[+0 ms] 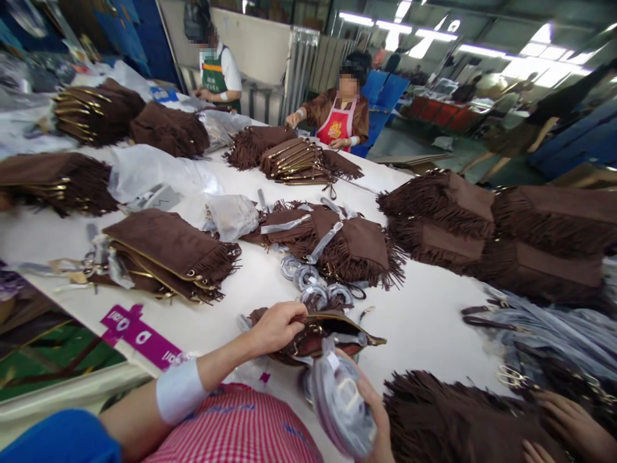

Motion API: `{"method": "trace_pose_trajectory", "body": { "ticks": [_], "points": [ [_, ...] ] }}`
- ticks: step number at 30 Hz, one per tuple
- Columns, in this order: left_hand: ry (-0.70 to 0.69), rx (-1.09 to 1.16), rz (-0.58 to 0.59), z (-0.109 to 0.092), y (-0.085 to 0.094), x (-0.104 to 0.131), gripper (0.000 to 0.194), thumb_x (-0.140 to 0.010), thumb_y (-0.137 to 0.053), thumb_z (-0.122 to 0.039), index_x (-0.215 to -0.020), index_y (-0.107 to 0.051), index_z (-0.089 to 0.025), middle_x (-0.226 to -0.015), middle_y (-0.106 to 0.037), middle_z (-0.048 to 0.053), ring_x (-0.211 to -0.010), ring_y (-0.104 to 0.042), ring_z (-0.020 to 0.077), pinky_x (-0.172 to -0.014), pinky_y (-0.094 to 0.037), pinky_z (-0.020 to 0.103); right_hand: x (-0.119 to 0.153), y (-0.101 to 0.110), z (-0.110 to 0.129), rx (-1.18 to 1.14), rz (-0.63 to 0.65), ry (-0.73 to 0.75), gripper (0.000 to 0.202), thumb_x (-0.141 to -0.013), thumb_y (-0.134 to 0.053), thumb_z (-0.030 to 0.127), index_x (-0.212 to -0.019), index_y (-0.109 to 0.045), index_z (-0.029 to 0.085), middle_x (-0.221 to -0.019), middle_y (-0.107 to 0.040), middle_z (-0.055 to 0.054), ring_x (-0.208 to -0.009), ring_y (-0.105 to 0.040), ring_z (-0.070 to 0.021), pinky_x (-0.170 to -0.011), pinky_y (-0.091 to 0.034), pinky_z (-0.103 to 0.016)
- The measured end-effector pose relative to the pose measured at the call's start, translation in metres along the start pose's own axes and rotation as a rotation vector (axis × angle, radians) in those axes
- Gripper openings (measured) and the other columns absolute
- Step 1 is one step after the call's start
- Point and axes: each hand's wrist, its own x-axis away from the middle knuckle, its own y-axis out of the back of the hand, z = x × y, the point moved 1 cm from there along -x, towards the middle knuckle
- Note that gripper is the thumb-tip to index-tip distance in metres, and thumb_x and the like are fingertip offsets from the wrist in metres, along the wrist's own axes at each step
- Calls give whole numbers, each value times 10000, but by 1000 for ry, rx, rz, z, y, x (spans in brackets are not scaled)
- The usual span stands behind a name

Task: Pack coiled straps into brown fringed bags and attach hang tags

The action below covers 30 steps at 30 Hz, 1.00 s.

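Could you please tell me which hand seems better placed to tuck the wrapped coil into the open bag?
Probably the right hand: it holds the wrapped coil close to the mouth of the open bag, while the left hand is occupied at the bag's edge.

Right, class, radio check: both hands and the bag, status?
Left hand gripping rim of open brown bag. Right hand holding plastic-wrapped coil at bag's near side. Coil partly hides bag; more coils beyond.

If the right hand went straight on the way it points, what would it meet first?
Likely the open pouch, which lies ahead of the right hand and the wrapped coil it holds; the exact depth is unclear.
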Motion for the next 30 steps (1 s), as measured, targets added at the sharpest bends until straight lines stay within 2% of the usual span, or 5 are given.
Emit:
{"method": "trace_pose_trajectory", "body": {
  "ticks": [9, 17, 21, 25, 30],
  "points": [
    [-116, -139, 8, -2, -18, 11, 134, -787, -442, -105, -778, -553, -178, -801, -563, 16, -778, -517, 157, -711, -370, 249, -21, -37, -19, 132, -225, 35, 453, -764, -691, 536, -1056, -616, 198, -979, -695, -38, -815, -660, -175, -636, -563, -275],
    [165, 362, 166, 13, -7, 4, 86, -649, -508, -169, -719, -556, -155, -651, -512, -29, -650, -456, 125, -590, -341, 213, -40, -21, -38, 1276, -96, 376, 240, -895, -484, 258, -1011, -673, 167, -941, -690, -146, -879, -655, -263, -768, -502, -349],
    [336, 698, 199, 17, 6, 6, 185, -621, -595, -244, -777, -562, -150, -601, -508, -50, -553, -434, 98, -525, -317, 198, -26, -22, -14, 1510, -5, 602, 280, -934, -477, 288, -774, -693, 207, -703, -658, -84, -681, -629, -202, -660, -474, -291],
    [352, 861, 245, 17, 24, 4, 252, -577, -677, -263, -778, -588, -139, -643, -582, -34, -553, -487, 95, -536, -361, 198, -9, -9, 26, 1265, -65, 892, 246, -886, -567, 260, -1101, -678, 216, -1088, -682, -108, -1044, -611, -242, -927, -456, -371],
    [329, 853, 291, 26, 42, -8, 283, -577, -700, -277, -793, -586, -134, -681, -597, -19, -570, -515, 109, -561, -393, 219, -8, 27, 27, 1365, 41, 415, 505, -836, -613, 456, -1276, -573, 210, -1131, -689, -118, -1002, -650, -284, -818, -493, -372]
  ]
}}
